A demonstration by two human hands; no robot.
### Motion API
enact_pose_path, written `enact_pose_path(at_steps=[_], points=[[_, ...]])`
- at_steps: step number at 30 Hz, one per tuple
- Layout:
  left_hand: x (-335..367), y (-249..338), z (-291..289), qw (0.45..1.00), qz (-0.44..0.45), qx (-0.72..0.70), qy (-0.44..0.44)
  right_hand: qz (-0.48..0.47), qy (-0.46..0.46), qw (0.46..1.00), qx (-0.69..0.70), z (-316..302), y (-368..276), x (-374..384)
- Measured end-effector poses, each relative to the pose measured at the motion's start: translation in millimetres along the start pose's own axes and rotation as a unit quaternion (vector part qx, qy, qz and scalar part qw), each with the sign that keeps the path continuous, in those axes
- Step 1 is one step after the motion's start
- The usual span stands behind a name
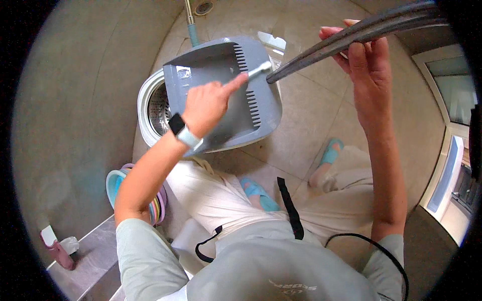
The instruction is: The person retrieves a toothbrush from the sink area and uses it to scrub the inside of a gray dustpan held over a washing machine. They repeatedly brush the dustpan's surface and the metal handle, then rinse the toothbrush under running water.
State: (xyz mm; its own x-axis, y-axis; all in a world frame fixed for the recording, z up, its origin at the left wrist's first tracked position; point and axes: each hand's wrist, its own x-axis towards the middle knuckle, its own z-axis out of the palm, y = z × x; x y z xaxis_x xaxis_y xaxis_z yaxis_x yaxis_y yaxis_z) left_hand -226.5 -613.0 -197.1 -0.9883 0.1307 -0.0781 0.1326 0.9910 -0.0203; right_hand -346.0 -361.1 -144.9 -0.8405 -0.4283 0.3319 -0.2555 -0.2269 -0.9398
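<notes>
My left hand (208, 103), with a watch on its wrist, is closed round a slim white toothbrush (258, 69), its index finger stretched along the handle. The brush head is close to the lower end of a long dark grey grooved strip (321, 54); I cannot tell whether they touch. My right hand (369, 62) grips that strip from below, with fingers and thumb round it, and its upper end runs off to the top right. Below both lies a grey dustpan (268, 103) with comb teeth, resting over a white mop bucket (145, 125) with a metal spin basket.
A pole with a teal sleeve (193, 35) stands behind the dustpan, near a floor drain (204, 7). Stacked coloured basins (114, 183) are by my left elbow. A ledge (95, 256) holds a pinkish packet (60, 253). A white-framed unit (444, 170) is at the right.
</notes>
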Motion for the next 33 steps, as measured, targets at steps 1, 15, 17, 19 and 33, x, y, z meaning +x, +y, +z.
enact_pose_path(at_steps=[1,15,17,19,33], points=[[-4.7,-0.8,-2.8,1.0,-0.019,-0.014,0.002,0.003,0.008,1.0,-0.008,-0.9,-0.8,-1.1],[-87.2,-23.0,25.5,0.987,-0.111,-0.099,-0.069,-0.009,0.016,1.0,-0.022,2.3,-0.5,2.0],[-80.2,-22.3,18.8,0.984,-0.139,-0.112,-0.023,-0.009,0.016,1.0,-0.02,0.3,-1.6,0.9],[-68.4,-16.2,5.2,0.98,-0.143,-0.14,0.021,-0.002,0.003,1.0,-0.03,-2.0,-1.3,-0.7],[-33.5,1.2,-21.9,0.998,0.031,-0.001,-0.052,-0.002,0.001,1.0,-0.023,-2.1,-3.9,-2.9]])
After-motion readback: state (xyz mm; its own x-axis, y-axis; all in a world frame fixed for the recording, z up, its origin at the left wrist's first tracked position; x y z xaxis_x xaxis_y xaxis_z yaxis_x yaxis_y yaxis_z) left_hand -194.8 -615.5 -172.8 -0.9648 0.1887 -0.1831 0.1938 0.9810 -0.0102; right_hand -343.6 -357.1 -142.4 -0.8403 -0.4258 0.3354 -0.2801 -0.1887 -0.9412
